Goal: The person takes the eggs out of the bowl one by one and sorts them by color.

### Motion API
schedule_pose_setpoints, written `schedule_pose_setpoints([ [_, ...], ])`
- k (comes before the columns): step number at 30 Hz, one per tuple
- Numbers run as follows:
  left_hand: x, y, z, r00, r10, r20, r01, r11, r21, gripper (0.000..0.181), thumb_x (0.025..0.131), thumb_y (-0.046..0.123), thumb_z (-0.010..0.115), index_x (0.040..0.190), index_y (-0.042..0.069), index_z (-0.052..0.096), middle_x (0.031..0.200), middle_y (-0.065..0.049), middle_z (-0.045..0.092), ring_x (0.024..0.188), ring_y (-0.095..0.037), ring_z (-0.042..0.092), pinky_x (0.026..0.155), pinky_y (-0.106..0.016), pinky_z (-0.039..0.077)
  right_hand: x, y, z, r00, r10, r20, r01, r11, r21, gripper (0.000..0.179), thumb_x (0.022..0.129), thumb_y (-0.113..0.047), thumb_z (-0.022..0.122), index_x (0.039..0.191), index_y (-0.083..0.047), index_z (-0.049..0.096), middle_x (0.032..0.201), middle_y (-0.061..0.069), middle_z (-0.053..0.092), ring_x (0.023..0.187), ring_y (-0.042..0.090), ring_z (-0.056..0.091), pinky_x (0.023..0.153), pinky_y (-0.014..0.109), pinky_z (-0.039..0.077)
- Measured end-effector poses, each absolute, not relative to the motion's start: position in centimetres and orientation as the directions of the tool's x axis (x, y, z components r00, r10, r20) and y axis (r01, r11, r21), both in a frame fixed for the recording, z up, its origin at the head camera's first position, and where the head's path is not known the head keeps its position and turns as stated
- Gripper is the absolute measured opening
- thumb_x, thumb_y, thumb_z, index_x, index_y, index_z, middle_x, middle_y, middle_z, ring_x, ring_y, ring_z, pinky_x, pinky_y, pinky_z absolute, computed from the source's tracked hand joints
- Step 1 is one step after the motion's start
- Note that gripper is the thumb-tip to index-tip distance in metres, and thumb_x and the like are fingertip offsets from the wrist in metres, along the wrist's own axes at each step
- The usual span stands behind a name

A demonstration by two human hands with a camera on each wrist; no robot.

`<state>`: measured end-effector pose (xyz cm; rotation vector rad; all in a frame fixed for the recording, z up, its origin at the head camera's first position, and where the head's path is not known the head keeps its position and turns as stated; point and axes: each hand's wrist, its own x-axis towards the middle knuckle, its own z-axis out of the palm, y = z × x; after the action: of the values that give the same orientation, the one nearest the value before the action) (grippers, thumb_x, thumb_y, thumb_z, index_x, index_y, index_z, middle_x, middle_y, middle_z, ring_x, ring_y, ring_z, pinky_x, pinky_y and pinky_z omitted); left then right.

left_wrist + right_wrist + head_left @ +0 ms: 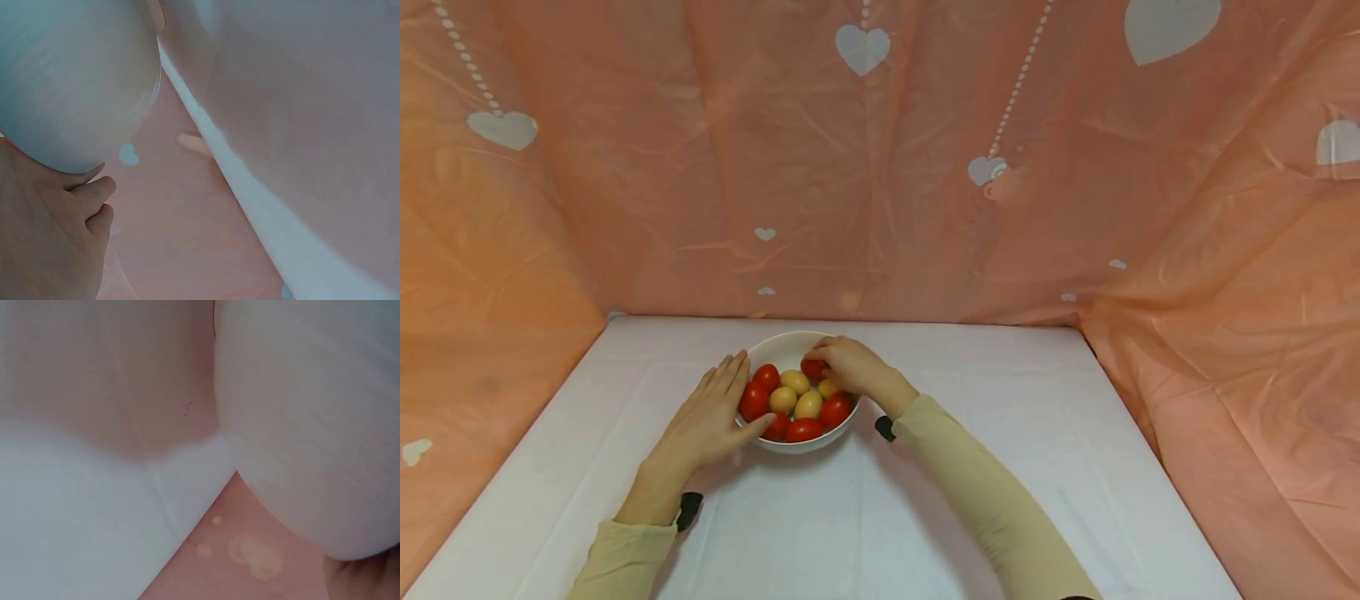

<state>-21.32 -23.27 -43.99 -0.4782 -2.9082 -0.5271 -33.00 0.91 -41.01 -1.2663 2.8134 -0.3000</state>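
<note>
A round white bowl (pixel 811 447) holds several glossy red tomatoes (pixel 805 429) and several pale yellow, egg-shaped pieces (pixel 782 399) that may be small potatoes. My left hand (pixel 711 417) holds the bowl at its left side, fingers along the outer wall and thumb over the front rim, by a tomato. From the left wrist, bent fingers (pixel 97 197) show against the bowl's outside (pixel 75 81). My right hand (pixel 853 367) reaches over the back right rim and pinches a red tomato (pixel 812 367) inside; its fingertips are partly hidden. In the right wrist view, the bowl (pixel 312 425) covers most of that hand.
The bowl stands on a white-covered table (pixel 1000 417), left of its middle. A pinkish-orange curtain (pixel 880 167) with white hearts hangs behind and along both sides. A dark wrist strap (pixel 689 510) shows below each sleeve's cuff.
</note>
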Motion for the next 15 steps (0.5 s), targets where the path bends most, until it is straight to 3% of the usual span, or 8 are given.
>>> schedule_pose_setpoints([
  [9,-21.3,-23.3,-44.0,-0.942,0.279,0.185,0.326,0.888,0.324,0.101,0.096,0.058,0.065,0.158,-0.013,0.027,0.167,-0.03,0.022,0.155,-0.048,0.019,0.126,-0.062,0.018,-33.0,0.3,-41.2,-0.687,-0.726,0.02,-0.717,0.672,-0.186,0.036,0.1,-0.015,0.071,0.137,-0.017,0.071,0.129,0.007,0.066,0.114,0.021,0.065,0.105,0.031,0.053],
  [15,-21.3,-23.7,-43.5,-0.95,0.28,0.142,0.313,0.868,0.386,0.113,0.092,0.068,0.065,0.16,-0.011,0.022,0.169,-0.029,0.017,0.156,-0.048,0.015,0.127,-0.062,0.014,-32.7,-0.2,-41.2,-0.696,-0.718,-0.008,-0.707,0.688,-0.164,0.039,0.101,-0.02,0.07,0.14,-0.018,0.068,0.129,0.009,0.062,0.11,0.022,0.065,0.101,0.031,0.055],
])
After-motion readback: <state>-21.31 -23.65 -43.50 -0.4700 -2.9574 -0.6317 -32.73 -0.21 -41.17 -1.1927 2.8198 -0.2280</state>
